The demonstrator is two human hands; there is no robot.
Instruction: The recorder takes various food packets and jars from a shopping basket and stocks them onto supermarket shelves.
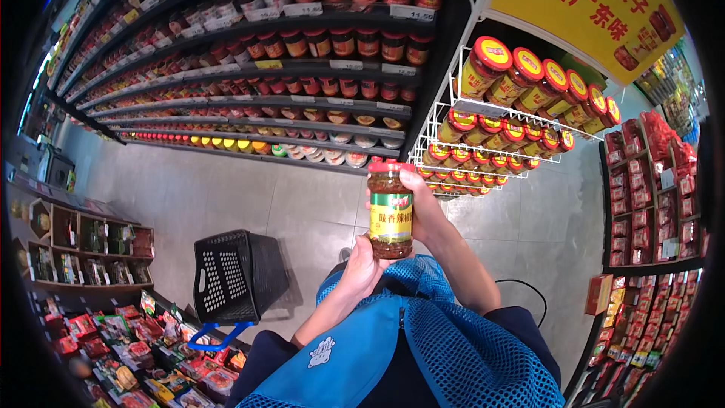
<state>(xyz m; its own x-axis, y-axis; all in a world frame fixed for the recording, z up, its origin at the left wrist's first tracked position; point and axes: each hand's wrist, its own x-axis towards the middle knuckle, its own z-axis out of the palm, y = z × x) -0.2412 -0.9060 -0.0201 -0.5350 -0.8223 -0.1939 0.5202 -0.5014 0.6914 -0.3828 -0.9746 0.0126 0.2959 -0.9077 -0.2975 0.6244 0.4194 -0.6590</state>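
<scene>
Both my hands hold one glass jar of dark chili sauce (391, 209) upright in front of my chest. It has a red lid and a yellow and green label that bears writing. My left hand (365, 269) supports the jar around its base, the thumb against the lower glass. Near the top, my right hand (422, 204) wraps the right side, with its thumb by the lid. Some fingers of both hands are hidden behind the jar. Just beyond it stands a white wire rack (447, 110) with tiers of red-lidded jars (490, 62).
Long dark shelves (340, 65) of jars run along the front left. A black shopping basket (241, 277) with a blue handle stands on the grey tiled floor (317, 198) at left. Packaged foods (136, 345) fill a display at lower left. Shelves of red packets (640, 198) line the right.
</scene>
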